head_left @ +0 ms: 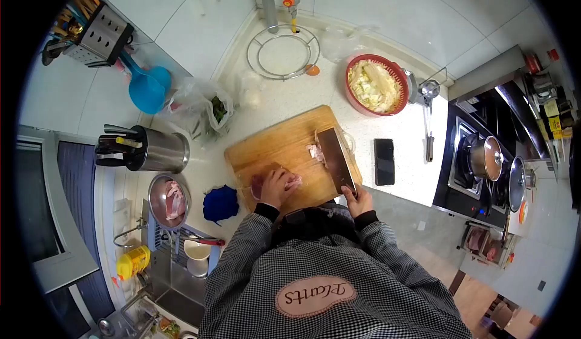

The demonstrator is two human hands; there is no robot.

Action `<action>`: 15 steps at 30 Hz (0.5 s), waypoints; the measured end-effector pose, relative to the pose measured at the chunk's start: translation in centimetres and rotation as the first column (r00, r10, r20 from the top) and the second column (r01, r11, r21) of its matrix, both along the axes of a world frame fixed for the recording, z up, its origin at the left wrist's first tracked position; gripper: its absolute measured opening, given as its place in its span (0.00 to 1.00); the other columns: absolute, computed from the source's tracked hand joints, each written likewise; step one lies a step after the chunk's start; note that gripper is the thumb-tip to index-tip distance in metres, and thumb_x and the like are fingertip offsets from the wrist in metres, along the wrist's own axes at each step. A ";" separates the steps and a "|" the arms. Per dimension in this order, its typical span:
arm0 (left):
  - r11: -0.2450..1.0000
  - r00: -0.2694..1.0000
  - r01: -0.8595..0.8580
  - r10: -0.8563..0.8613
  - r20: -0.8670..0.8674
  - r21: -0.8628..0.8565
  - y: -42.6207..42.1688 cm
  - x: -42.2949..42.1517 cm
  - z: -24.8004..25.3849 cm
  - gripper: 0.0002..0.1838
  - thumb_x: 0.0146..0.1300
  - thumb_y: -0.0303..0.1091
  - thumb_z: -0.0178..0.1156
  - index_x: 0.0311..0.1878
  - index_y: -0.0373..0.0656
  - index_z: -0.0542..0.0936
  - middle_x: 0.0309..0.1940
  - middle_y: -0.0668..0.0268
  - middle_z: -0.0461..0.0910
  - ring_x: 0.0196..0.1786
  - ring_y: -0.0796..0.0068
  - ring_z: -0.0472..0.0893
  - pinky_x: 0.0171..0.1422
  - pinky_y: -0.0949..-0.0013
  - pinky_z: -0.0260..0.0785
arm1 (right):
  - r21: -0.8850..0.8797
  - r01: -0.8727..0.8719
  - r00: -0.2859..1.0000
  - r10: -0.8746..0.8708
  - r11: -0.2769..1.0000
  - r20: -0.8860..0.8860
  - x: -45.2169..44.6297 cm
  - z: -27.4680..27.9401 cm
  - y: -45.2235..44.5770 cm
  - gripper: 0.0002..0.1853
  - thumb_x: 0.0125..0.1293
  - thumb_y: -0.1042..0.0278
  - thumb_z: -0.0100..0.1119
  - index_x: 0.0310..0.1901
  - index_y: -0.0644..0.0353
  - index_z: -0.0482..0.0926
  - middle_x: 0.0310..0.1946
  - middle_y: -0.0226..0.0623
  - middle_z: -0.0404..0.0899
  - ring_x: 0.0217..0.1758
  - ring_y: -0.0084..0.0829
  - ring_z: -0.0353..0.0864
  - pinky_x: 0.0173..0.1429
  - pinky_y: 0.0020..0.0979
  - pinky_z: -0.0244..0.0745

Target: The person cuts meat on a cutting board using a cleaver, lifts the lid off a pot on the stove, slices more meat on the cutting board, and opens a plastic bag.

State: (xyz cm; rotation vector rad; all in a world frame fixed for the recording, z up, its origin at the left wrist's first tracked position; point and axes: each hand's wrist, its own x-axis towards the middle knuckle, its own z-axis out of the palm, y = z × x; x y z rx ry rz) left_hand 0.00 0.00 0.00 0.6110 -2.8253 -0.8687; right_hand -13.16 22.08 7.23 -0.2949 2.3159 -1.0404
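Note:
A wooden cutting board [272,142] lies at an angle on the counter. My left hand [275,187] rests on a piece of raw meat [257,186] at the board's lower left, fingers curled over it. In my right hand [358,200] is the handle of a broad cleaver [336,157], its dark blade over the right part of the board. Small cut meat pieces [316,152] lie just left of the blade.
Around the board are a red basket of shredded vegetables [375,88], a black phone [384,161], a blue cloth [220,204], a metal bowl of meat [169,201], a knife holder [166,150] and a plastic bag of greens [209,106]. A stove with a pot [484,159] stands right.

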 end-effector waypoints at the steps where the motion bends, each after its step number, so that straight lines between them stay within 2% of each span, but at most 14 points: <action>1: 1.000 0.999 0.001 0.000 -0.054 0.015 0.2 -0.2 0.0 0.14 0.51 0.38 0.64 0.39 0.44 0.77 0.49 0.57 0.74 0.51 0.56 0.73 0.50 0.62 0.69 | -0.017 -0.014 1.000 0.014 1.000 -0.006 0.0 0.2 0.0 0.19 0.62 0.56 0.56 0.44 0.66 0.77 0.32 0.50 0.81 0.37 0.42 0.83 0.41 0.33 0.75; 2: 1.000 0.994 0.005 -0.001 -0.108 0.030 0.2 -0.2 0.1 0.11 0.53 0.38 0.62 0.36 0.43 0.78 0.42 0.58 0.78 0.46 0.56 0.76 0.47 0.62 0.70 | -0.034 -0.027 1.000 0.026 0.999 -0.013 0.1 0.3 0.1 0.20 0.62 0.55 0.56 0.44 0.66 0.77 0.32 0.51 0.81 0.37 0.41 0.83 0.40 0.34 0.75; 3: 1.000 0.996 0.004 -0.004 -0.084 0.001 -1.4 0.8 0.1 0.11 0.53 0.38 0.62 0.36 0.43 0.78 0.42 0.58 0.78 0.46 0.56 0.76 0.47 0.62 0.70 | -0.062 -0.025 1.000 0.026 0.998 0.010 1.1 -0.2 -1.3 0.20 0.62 0.55 0.56 0.44 0.66 0.77 0.32 0.51 0.81 0.37 0.41 0.83 0.40 0.34 0.75; 5: 0.973 0.988 -0.032 0.066 -0.142 0.230 -1.7 0.7 -0.6 0.09 0.55 0.34 0.60 0.36 0.40 0.79 0.36 0.56 0.80 0.41 0.54 0.78 0.46 0.60 0.71 | -0.050 -0.031 0.999 0.033 0.998 0.034 1.3 -0.1 -1.3 0.20 0.62 0.54 0.56 0.43 0.67 0.77 0.32 0.51 0.81 0.37 0.41 0.83 0.41 0.34 0.74; 6: 0.973 0.987 -0.032 0.066 -0.146 0.229 -2.0 0.5 0.0 0.09 0.55 0.34 0.60 0.36 0.40 0.79 0.36 0.56 0.80 0.41 0.54 0.78 0.46 0.60 0.71 | -0.051 -0.031 0.999 0.033 0.998 0.030 1.2 -0.1 -1.4 0.20 0.62 0.54 0.56 0.43 0.67 0.77 0.32 0.51 0.81 0.37 0.41 0.83 0.41 0.34 0.74; 8: 0.908 0.986 -0.149 0.168 -0.014 0.391 -2.6 0.1 1.5 0.09 0.57 0.32 0.57 0.38 0.37 0.79 0.35 0.53 0.81 0.40 0.53 0.79 0.46 0.60 0.71 | -0.025 -0.039 0.999 0.039 0.999 -0.008 1.1 0.0 -1.4 0.20 0.62 0.54 0.56 0.43 0.67 0.77 0.32 0.51 0.81 0.38 0.42 0.82 0.42 0.33 0.74; 9: 0.908 0.986 -0.148 0.167 -0.014 0.392 -3.0 0.1 1.1 0.09 0.57 0.32 0.57 0.38 0.37 0.79 0.35 0.53 0.81 0.40 0.53 0.79 0.46 0.60 0.71 | -0.024 -0.038 0.999 0.038 0.999 -0.009 1.1 -0.3 -1.2 0.20 0.62 0.54 0.56 0.43 0.67 0.77 0.32 0.51 0.81 0.38 0.42 0.82 0.42 0.33 0.74; 11: 0.818 0.989 -0.113 0.148 -0.018 0.564 -4.0 0.2 -0.3 0.10 0.58 0.31 0.57 0.40 0.36 0.79 0.36 0.52 0.81 0.39 0.53 0.80 0.45 0.62 0.72 | -0.095 -0.002 1.000 0.000 0.995 -0.026 1.2 -1.0 -1.1 0.20 0.63 0.54 0.55 0.43 0.67 0.77 0.32 0.51 0.81 0.39 0.43 0.82 0.43 0.33 0.74; 15: 0.859 0.986 -0.169 0.139 0.097 0.484 -4.2 -0.2 1.2 0.10 0.59 0.32 0.58 0.39 0.36 0.79 0.37 0.53 0.81 0.42 0.55 0.79 0.46 0.64 0.72 | -0.076 -0.008 1.000 0.007 0.997 -0.005 1.0 -0.1 -1.2 0.21 0.63 0.54 0.55 0.44 0.67 0.77 0.32 0.51 0.81 0.39 0.44 0.82 0.43 0.33 0.74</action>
